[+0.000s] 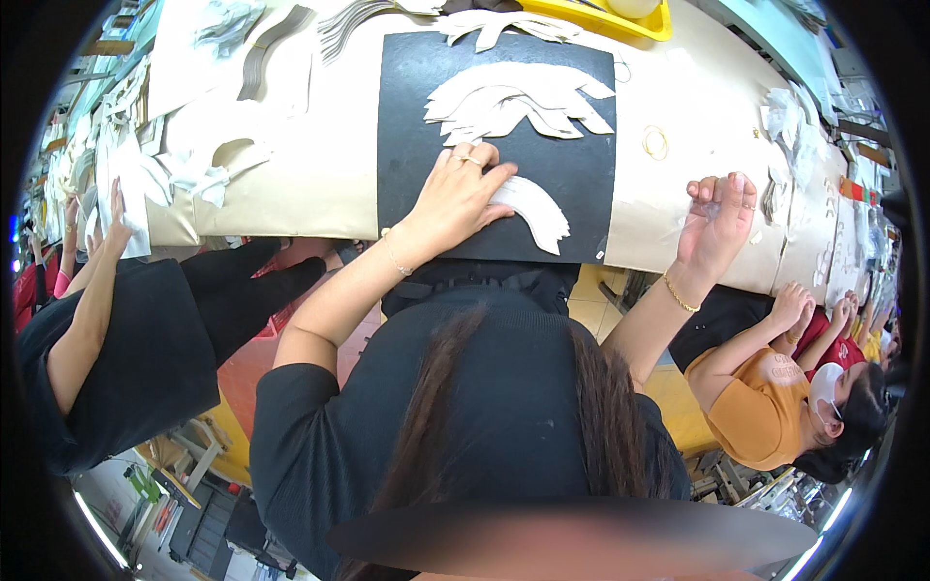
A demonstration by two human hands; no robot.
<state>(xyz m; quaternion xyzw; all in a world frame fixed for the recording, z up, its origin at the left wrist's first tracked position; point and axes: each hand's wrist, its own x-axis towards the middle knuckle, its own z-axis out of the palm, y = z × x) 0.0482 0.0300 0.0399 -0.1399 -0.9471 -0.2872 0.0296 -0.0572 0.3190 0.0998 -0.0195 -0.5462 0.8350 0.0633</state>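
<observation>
A black mat (407, 107) lies on the table before me. My left hand (460, 189) rests on it, fingers bent over one end of a small stack of curved white strips (533, 213), its thumb against them. The rest of the stack fans out toward the mat's near edge. Beyond the hand lies a bigger overlapping pile of curved white pieces (513, 97). My right hand (717, 218) is raised at the table's near edge, right of the mat, palm up with fingers curled. Something pale and see-through seems to be in its palm; I cannot make it out.
Thin rubber bands (656, 143) lie right of the mat. More white pieces (509, 27) and a yellow tray (620, 17) are at the far side. Bundled grey strips (269, 53) lie far left. A co-worker in black (136, 358) stands left; another in orange (760, 397) sits right.
</observation>
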